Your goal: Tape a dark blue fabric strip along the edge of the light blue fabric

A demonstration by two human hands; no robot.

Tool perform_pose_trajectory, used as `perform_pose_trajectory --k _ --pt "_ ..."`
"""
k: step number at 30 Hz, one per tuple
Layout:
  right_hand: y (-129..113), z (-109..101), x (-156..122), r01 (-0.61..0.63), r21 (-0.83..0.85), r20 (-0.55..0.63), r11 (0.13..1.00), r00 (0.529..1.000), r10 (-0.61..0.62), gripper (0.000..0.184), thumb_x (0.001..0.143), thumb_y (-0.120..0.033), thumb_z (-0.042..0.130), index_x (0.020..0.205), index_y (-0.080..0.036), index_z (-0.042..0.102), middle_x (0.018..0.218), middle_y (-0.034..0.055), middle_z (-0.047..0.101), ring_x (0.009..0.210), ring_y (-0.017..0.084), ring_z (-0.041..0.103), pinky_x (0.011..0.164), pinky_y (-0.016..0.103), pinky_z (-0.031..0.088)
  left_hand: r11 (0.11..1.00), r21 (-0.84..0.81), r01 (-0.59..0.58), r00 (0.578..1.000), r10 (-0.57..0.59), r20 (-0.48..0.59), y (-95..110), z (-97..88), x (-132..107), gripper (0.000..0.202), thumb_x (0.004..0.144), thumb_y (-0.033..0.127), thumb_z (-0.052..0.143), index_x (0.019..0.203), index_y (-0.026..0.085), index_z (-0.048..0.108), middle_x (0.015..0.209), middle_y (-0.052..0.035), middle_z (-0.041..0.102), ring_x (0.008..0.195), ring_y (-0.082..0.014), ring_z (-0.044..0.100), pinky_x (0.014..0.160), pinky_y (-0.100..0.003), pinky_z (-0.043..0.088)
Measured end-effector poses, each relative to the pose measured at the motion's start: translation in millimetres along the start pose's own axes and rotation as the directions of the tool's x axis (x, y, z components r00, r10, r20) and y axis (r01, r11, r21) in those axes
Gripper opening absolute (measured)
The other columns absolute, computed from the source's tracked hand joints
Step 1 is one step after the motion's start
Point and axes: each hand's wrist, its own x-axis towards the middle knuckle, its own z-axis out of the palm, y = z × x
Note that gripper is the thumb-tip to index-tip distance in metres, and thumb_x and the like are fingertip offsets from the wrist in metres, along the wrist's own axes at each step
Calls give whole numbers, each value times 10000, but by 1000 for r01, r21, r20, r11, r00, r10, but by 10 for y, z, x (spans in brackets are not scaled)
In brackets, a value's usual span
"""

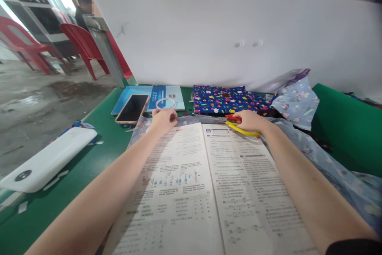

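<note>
An open printed book point(205, 191) lies in front of me over a pale patterned sheet point(298, 143). Beyond the book's top left corner, the fingers of my left hand point(165, 121) are curled at the sheet's far edge, pinching it. My right hand point(250, 119) is closed around scissors point(243, 129) with red and yellow handles, above the top of the right page. The blades seem to point left along the sheet's edge, but they are hard to make out.
On the green table point(98, 167) are a phone point(133, 108), a blue booklet point(125, 95), a roll of clear tape point(166, 104), a white device point(50, 159) and paper scraps. Dark blue patterned fabric point(221, 99) lies by the white partition point(193, 28). A person point(82, 10) sits near red chairs point(82, 44).
</note>
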Motion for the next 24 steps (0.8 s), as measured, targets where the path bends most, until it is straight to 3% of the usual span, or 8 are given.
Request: perform_pose_trajectory --k 10,14,19,21,24 --pt "9 -33 -19 -16 -50 -75 999 997 12 290 758 -489 571 754 -225 692 720 25 691 632 195 586 560 291 352 1000 7 19 1000 -19 13 -10 13 6 89 727 219 574 806 242 607 833 -4 695 867 -219 618 957 -438 294" --pt "12 -21 -11 -44 61 -224 997 973 56 341 778 -513 578 881 -219 719 827 42 723 727 220 637 619 294 404 1000 5 14 1000 -14 9 -13 15 9 83 728 221 572 803 240 603 848 -5 699 879 -221 619 959 -439 293" --pt "-13 -34 38 -51 223 -430 974 891 145 524 752 -564 645 1134 -205 661 959 71 724 846 257 662 725 316 471 1000 -3 -4 1000 4 -5 -12 19 -1 179 737 202 552 893 245 628 869 -6 705 887 -215 613 954 -435 291" --pt "-18 -45 66 -41 239 -451 970 880 148 534 778 -515 640 1209 -201 615 1020 83 713 913 265 660 775 329 484 1000 1 -20 1000 20 -17 -13 20 -6 209 753 204 540 931 246 643 891 -13 708 925 -224 606 954 -436 288" --pt "-20 -41 94 -33 198 -406 980 907 112 504 790 -441 635 1229 -202 578 1101 97 691 979 268 649 819 342 490 999 8 -36 999 36 -23 -15 21 -12 175 780 222 523 874 248 668 930 -29 711 981 -245 593 967 -451 273"
